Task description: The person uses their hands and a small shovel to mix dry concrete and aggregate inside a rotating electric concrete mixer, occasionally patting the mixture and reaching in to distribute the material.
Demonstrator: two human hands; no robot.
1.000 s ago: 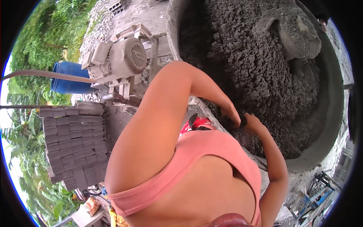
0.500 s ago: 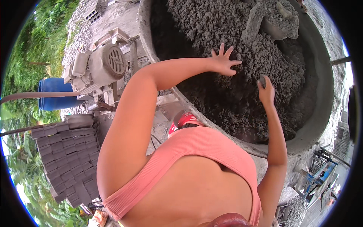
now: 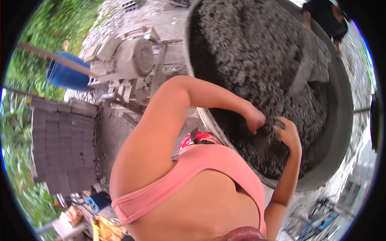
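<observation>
A large round mixer pan (image 3: 341, 120) holds dark grey, crumbly concrete mix (image 3: 249, 52). My left hand (image 3: 255, 119) reaches over the near rim, its fingers curled into a fist in the mix. Just to its right, my right hand (image 3: 288, 135) is raised at the surface and pinches a small grey lump (image 3: 278, 124) at its fingertips. The two hands are about a hand's width apart. A grey mixing paddle (image 3: 311, 68) coated in mix rises from the pan beyond them.
A pale electric motor (image 3: 128, 60) sits left of the pan, with a blue barrel (image 3: 64, 74) behind it. Stacked grey blocks (image 3: 60, 140) stand at the left. Another person in dark clothes (image 3: 323, 20) is at the pan's far rim.
My left hand, splayed flat on the mix half a second ago, has pulled back toward the near rim and closed. My right hand has come closer to it.
</observation>
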